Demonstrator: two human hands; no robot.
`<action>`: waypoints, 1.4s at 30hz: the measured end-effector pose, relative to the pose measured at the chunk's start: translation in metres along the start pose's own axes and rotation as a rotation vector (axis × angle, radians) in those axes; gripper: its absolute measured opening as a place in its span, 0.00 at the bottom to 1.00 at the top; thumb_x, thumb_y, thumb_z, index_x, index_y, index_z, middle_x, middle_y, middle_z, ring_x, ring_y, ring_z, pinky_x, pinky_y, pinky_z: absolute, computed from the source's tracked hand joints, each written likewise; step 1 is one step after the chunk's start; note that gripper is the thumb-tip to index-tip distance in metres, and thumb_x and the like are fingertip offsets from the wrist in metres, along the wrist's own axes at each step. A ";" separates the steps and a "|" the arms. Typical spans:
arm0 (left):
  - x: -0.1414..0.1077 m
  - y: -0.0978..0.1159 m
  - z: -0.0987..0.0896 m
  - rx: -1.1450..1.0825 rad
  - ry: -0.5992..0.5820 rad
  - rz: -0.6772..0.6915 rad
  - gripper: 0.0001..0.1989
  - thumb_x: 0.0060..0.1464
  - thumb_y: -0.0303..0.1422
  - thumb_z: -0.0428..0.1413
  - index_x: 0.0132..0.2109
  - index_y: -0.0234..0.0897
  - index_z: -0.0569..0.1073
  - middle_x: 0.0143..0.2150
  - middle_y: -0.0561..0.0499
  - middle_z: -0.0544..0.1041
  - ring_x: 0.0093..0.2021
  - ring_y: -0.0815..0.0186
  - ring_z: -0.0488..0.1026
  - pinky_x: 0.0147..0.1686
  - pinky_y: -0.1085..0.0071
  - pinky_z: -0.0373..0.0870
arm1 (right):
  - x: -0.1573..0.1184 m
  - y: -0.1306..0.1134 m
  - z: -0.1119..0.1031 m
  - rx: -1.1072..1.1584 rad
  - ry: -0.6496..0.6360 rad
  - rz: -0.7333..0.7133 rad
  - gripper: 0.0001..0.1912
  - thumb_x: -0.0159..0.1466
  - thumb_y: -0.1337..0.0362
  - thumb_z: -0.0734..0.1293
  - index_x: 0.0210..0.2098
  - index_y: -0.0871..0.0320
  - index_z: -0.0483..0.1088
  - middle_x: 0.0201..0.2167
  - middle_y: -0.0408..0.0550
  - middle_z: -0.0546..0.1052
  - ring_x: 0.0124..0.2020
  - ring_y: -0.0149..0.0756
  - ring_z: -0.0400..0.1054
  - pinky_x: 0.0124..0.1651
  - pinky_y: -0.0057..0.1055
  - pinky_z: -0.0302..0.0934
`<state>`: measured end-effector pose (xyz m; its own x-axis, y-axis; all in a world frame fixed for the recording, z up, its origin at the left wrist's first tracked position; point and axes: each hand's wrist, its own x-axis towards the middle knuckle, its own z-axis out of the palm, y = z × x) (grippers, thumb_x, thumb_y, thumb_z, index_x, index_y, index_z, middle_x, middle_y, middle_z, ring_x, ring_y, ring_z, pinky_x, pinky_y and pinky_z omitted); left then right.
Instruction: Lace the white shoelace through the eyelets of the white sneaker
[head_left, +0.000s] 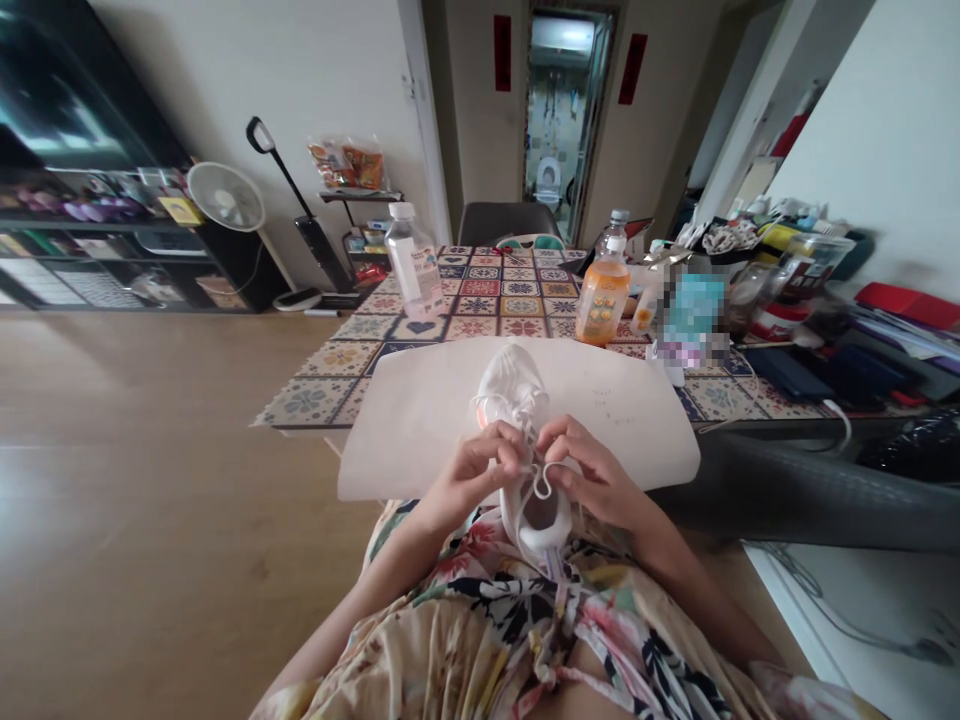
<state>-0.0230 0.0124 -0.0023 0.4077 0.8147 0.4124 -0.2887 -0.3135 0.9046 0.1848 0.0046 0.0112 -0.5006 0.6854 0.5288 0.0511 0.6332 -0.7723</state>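
Note:
A white sneaker (pixel 513 378) points away from me, with its toe over a large white sheet of paper (pixel 427 400) and its heel near my lap. My left hand (pixel 486 468) is closed in a pinch at the left side of the lacing. From the right, my right hand (pixel 589 468) pinches the white shoelace (pixel 541 488), which forms a small loop above the shoe's opening. Both hands meet over the tongue, and the fingertips partly hide the lace ends. Faint handwriting shows on the paper's right half.
The table (pixel 315 395) has a patterned tile-like cover. On it stand a clear bottle (pixel 414 265) at left and an orange drink bottle (pixel 602 300) at right. Assorted clutter and a dark tablet-like item (pixel 795 378) fill the right side. A dark chair (pixel 510 220) stands beyond.

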 end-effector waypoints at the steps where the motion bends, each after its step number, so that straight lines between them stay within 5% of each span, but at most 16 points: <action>1: -0.001 -0.001 -0.002 -0.039 0.017 0.010 0.17 0.57 0.42 0.61 0.26 0.36 0.72 0.35 0.50 0.68 0.36 0.64 0.65 0.39 0.68 0.63 | -0.001 -0.001 -0.001 0.110 0.002 0.042 0.16 0.70 0.53 0.63 0.30 0.56 0.67 0.41 0.48 0.66 0.42 0.38 0.65 0.49 0.36 0.60; 4: -0.001 0.001 -0.010 -0.170 0.081 0.045 0.21 0.55 0.45 0.61 0.23 0.37 0.67 0.31 0.52 0.65 0.33 0.64 0.63 0.36 0.68 0.62 | -0.005 -0.003 -0.007 0.401 0.061 0.109 0.21 0.67 0.48 0.65 0.25 0.57 0.64 0.39 0.47 0.65 0.37 0.37 0.63 0.45 0.35 0.60; 9: -0.002 0.015 -0.021 -0.390 0.166 0.131 0.29 0.49 0.49 0.64 0.18 0.37 0.58 0.27 0.54 0.58 0.30 0.65 0.60 0.33 0.69 0.63 | -0.006 -0.006 -0.018 0.654 0.269 -0.026 0.25 0.61 0.46 0.71 0.20 0.56 0.63 0.29 0.45 0.63 0.37 0.39 0.61 0.44 0.36 0.59; 14: -0.005 0.029 -0.022 -0.605 0.183 0.288 0.23 0.42 0.42 0.71 0.16 0.39 0.66 0.23 0.57 0.52 0.24 0.68 0.54 0.27 0.72 0.60 | -0.007 -0.014 -0.031 0.831 0.388 -0.108 0.19 0.61 0.52 0.73 0.21 0.53 0.67 0.22 0.40 0.56 0.28 0.35 0.56 0.39 0.33 0.59; 22: -0.018 0.035 -0.025 -0.438 0.230 0.455 0.20 0.41 0.47 0.71 0.16 0.47 0.70 0.15 0.58 0.41 0.16 0.69 0.45 0.22 0.71 0.55 | -0.020 -0.012 -0.061 0.663 0.414 -0.318 0.10 0.65 0.50 0.69 0.28 0.42 0.73 0.16 0.36 0.46 0.15 0.31 0.39 0.25 0.32 0.51; 25: -0.018 0.034 -0.027 -0.412 0.134 0.476 0.19 0.46 0.47 0.68 0.17 0.49 0.71 0.12 0.59 0.44 0.14 0.70 0.46 0.21 0.70 0.57 | -0.026 -0.005 -0.064 0.550 0.512 -0.266 0.10 0.63 0.45 0.69 0.29 0.39 0.73 0.14 0.35 0.43 0.13 0.31 0.34 0.18 0.31 0.42; 28: -0.016 0.036 -0.028 -0.371 -0.152 0.520 0.21 0.51 0.43 0.65 0.16 0.46 0.70 0.08 0.60 0.52 0.10 0.73 0.52 0.20 0.70 0.60 | -0.030 -0.004 -0.060 0.446 0.621 -0.159 0.12 0.61 0.41 0.68 0.34 0.39 0.73 0.13 0.33 0.40 0.11 0.29 0.31 0.14 0.30 0.36; 32: -0.019 0.043 -0.021 -0.154 -0.247 0.307 0.22 0.54 0.43 0.63 0.15 0.44 0.72 0.11 0.54 0.64 0.15 0.69 0.65 0.21 0.68 0.64 | -0.026 -0.016 -0.047 0.440 0.497 -0.018 0.17 0.62 0.45 0.69 0.47 0.43 0.69 0.11 0.31 0.50 0.10 0.28 0.38 0.13 0.27 0.39; 36: -0.021 0.045 -0.001 0.002 -0.273 -0.057 0.11 0.48 0.44 0.68 0.30 0.42 0.82 0.21 0.50 0.76 0.23 0.64 0.72 0.26 0.67 0.69 | -0.019 -0.027 -0.021 0.349 0.363 0.073 0.13 0.67 0.52 0.68 0.45 0.49 0.63 0.19 0.36 0.68 0.16 0.30 0.60 0.18 0.26 0.53; 39: -0.018 0.038 0.016 -0.065 -0.124 -0.192 0.18 0.43 0.41 0.71 0.41 0.38 0.81 0.26 0.52 0.78 0.26 0.67 0.73 0.27 0.72 0.69 | -0.016 -0.028 -0.001 0.083 0.209 -0.010 0.07 0.70 0.57 0.65 0.43 0.52 0.64 0.29 0.42 0.77 0.28 0.33 0.73 0.30 0.28 0.66; 42: -0.014 0.031 0.027 -0.121 0.041 -0.194 0.20 0.41 0.42 0.72 0.40 0.37 0.80 0.28 0.53 0.78 0.27 0.68 0.73 0.28 0.73 0.70 | -0.013 -0.027 0.009 -0.187 0.104 -0.184 0.03 0.71 0.64 0.63 0.44 0.52 0.67 0.35 0.46 0.79 0.36 0.35 0.75 0.39 0.30 0.69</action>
<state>-0.0148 -0.0222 0.0229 0.4310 0.8738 0.2251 -0.3108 -0.0904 0.9462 0.1825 -0.0245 0.0216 -0.4250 0.5797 0.6952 0.1306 0.7992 -0.5867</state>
